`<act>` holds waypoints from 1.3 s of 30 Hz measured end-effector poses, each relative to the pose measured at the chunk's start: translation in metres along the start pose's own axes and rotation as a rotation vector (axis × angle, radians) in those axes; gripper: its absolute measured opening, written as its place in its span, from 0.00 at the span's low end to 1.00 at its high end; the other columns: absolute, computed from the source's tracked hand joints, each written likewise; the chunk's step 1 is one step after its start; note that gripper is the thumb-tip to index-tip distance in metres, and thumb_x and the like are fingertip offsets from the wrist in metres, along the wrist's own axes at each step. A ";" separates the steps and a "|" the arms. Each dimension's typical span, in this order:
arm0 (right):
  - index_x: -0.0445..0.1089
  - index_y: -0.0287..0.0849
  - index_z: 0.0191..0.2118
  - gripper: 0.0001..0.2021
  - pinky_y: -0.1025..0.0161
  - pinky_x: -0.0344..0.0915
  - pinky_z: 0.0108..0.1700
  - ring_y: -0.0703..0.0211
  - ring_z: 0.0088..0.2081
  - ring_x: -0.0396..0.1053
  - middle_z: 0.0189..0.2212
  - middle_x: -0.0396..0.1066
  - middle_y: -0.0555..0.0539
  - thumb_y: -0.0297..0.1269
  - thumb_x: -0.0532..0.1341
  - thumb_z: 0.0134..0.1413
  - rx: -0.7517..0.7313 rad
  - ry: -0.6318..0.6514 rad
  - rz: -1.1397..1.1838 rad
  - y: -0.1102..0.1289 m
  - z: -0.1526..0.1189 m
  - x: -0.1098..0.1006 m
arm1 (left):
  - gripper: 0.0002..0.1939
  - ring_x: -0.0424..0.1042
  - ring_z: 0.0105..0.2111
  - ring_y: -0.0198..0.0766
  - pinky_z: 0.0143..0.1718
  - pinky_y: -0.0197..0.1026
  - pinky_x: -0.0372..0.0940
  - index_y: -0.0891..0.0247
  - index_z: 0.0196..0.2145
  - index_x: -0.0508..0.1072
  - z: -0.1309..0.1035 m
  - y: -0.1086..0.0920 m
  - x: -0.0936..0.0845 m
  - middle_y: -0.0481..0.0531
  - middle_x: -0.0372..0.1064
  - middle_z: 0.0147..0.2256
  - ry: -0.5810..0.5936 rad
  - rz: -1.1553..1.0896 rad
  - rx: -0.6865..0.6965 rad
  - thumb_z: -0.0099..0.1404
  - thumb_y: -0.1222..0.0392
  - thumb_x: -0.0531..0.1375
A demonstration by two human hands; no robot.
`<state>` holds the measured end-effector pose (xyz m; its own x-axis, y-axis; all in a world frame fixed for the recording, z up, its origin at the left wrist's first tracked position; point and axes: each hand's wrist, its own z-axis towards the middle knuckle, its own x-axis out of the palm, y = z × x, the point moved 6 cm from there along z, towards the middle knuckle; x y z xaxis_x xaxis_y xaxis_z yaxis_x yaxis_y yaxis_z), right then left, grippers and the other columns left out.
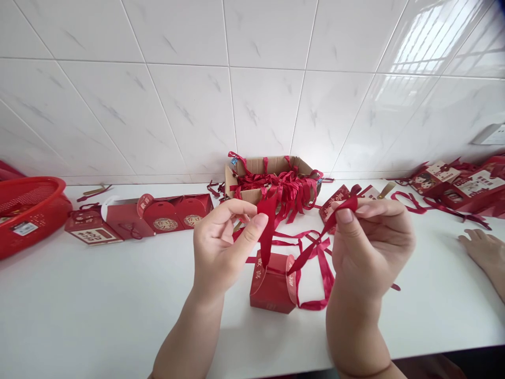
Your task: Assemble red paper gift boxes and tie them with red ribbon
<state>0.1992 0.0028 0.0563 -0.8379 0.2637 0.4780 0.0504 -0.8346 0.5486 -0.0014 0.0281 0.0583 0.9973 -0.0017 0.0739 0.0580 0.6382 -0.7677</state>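
Observation:
A small red gift box (273,295) stands upright on the white table, its top flaps folded together. A red ribbon (268,237) comes up from the top of the box in two strands. My left hand (224,247) pinches one strand between thumb and forefinger, above and left of the box. Up and to the right, my right hand (369,245) pinches the other strand, which slants down to the box top. More loose ribbon (325,284) lies on the table just right of the box.
A cardboard box (252,196) heaped with red ribbons stands against the tiled wall. Several red gift boxes (158,216) line up at left beside a red plastic basket (31,210). Decorated boxes (469,179) lie at right, near another person's hand (483,250).

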 end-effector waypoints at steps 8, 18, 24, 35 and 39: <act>0.65 0.43 0.29 0.10 0.67 0.66 0.25 0.66 0.26 0.69 0.26 0.71 0.54 0.27 0.68 0.45 0.040 0.002 -0.085 -0.003 -0.001 0.001 | 0.05 0.68 0.27 0.33 0.30 0.36 0.67 0.60 0.32 0.75 0.001 0.003 0.000 0.49 0.69 0.27 0.034 -0.007 -0.058 0.59 0.57 0.65; 0.67 0.43 0.31 0.11 0.66 0.69 0.33 0.65 0.32 0.71 0.26 0.71 0.53 0.22 0.67 0.46 0.103 0.173 0.050 -0.002 -0.015 0.022 | 0.01 0.72 0.44 0.41 0.44 0.43 0.70 0.59 0.31 0.74 -0.011 0.003 0.033 0.54 0.73 0.44 0.391 -0.142 -0.211 0.62 0.62 0.63; 0.67 0.44 0.32 0.09 0.64 0.70 0.32 0.63 0.30 0.71 0.26 0.70 0.53 0.26 0.67 0.46 0.176 0.221 -0.026 -0.010 -0.019 0.026 | 0.03 0.72 0.30 0.37 0.28 0.38 0.68 0.60 0.31 0.74 -0.012 0.005 0.038 0.51 0.73 0.30 0.420 -0.058 -0.250 0.62 0.60 0.62; 0.68 0.44 0.34 0.07 0.65 0.70 0.35 0.64 0.33 0.71 0.30 0.71 0.51 0.30 0.67 0.49 0.248 0.327 -0.143 -0.018 -0.017 0.030 | 0.04 0.70 0.29 0.37 0.28 0.38 0.67 0.60 0.29 0.73 -0.009 0.005 0.030 0.51 0.72 0.29 0.380 0.071 -0.229 0.61 0.60 0.62; 0.69 0.44 0.43 0.08 0.65 0.72 0.39 0.62 0.38 0.73 0.37 0.74 0.47 0.37 0.61 0.57 0.354 0.498 -0.157 -0.030 -0.015 0.033 | 0.04 0.69 0.28 0.34 0.30 0.36 0.66 0.61 0.29 0.73 -0.003 0.006 0.022 0.48 0.70 0.27 0.271 0.119 -0.150 0.61 0.62 0.62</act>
<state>0.1622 0.0291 0.0453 -0.9982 0.0425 0.0431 0.0111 -0.5713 0.8207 0.0211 0.0301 0.0533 0.9722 -0.1512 -0.1788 -0.0740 0.5259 -0.8473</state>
